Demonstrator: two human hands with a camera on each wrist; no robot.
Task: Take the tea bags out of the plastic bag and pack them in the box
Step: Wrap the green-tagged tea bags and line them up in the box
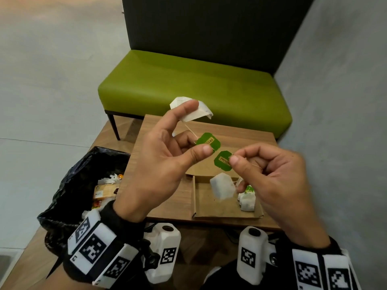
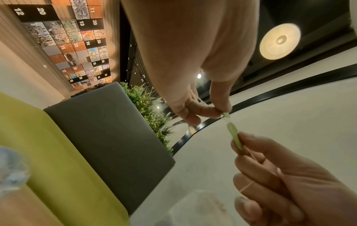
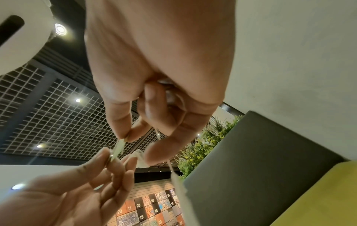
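Both hands are raised above the tabletop [image 1: 167, 197], working on two tea bags whose strings look tangled. The left hand [image 1: 159, 164] pinches one green tag [image 1: 209, 141] between thumb and a finger, and its forefinger props up the white tea bag [image 1: 194, 110] that belongs to it, high over the far edge of the tabletop. The right hand [image 1: 270, 174] pinches the second green tag [image 1: 223, 161] between thumb and forefinger, with the other fingers curled in; a thin string [image 1: 254, 165] runs across them. The second tea bag [image 1: 223, 188] dangles below that hand, right over the open cardboard box [image 1: 206, 206]. A few packed tea bags [image 1: 248, 200] already stand at the right end of the box. The black plastic bag [image 1: 83, 185] sits open to the left of the tabletop, with more packets visible inside.

The risk here lies in the strings, as I judge it. If the two are crossed or knotted, pulling the tags apart too hard could snap a string or tear the paper, spilling tea into the box. The upper bag rests only against a fingertip, so a quick tug could flick it off onto the green bench [image 1: 188, 88] or the floor. The dangling bag could also swing and land outside the box if let go carelessly.
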